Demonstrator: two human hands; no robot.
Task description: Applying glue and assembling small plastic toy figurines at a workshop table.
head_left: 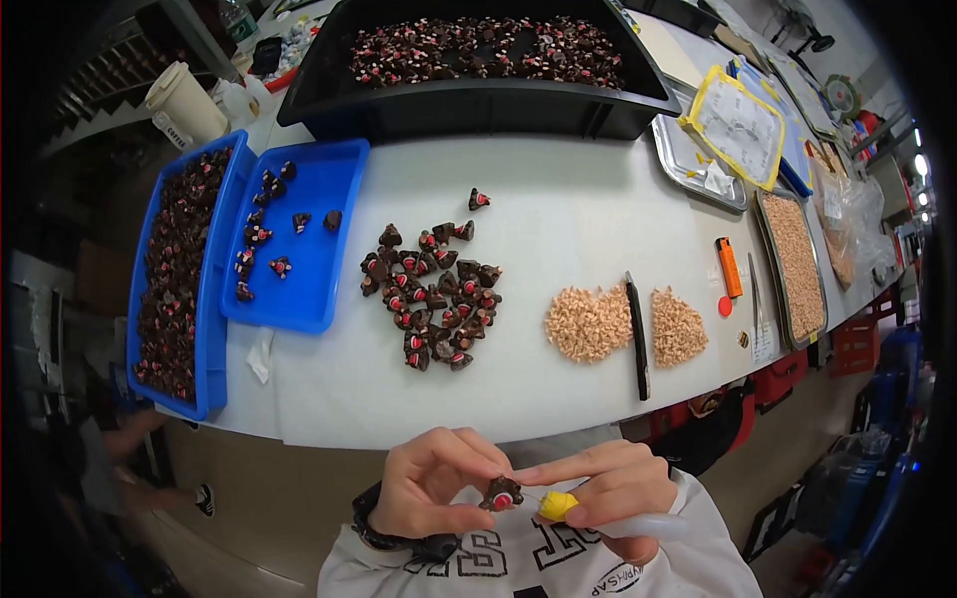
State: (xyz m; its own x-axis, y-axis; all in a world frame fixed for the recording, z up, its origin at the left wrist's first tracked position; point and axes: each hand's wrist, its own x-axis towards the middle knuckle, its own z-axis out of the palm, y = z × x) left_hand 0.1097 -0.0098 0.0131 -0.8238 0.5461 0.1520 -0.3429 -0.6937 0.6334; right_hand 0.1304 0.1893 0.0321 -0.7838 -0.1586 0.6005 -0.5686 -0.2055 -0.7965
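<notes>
Between the thumb and fingers of my left hand (431, 488) is a small dark brown figurine (499, 494) with a red and white mouth. My right hand (620, 486) grips a translucent squeeze bottle (648, 525) with a yellow cap (556, 505) and a thin needle tip. The needle points left at the figurine; whether it touches cannot be made out. Both hands are in front of the table's near edge. Beyond them on the white table lies a pile of similar brown figurines (434, 299), with a single figurine (478, 199) apart from it.
Two heaps of small beige pieces (588, 324) flank a black pen-like tool (637, 339). Farther right are an orange lighter (729, 267), tweezers (755, 289) and a beige-filled metal tray (793, 264). Blue trays (334, 239) stand left. A large black bin (478, 108) of figurines stands behind.
</notes>
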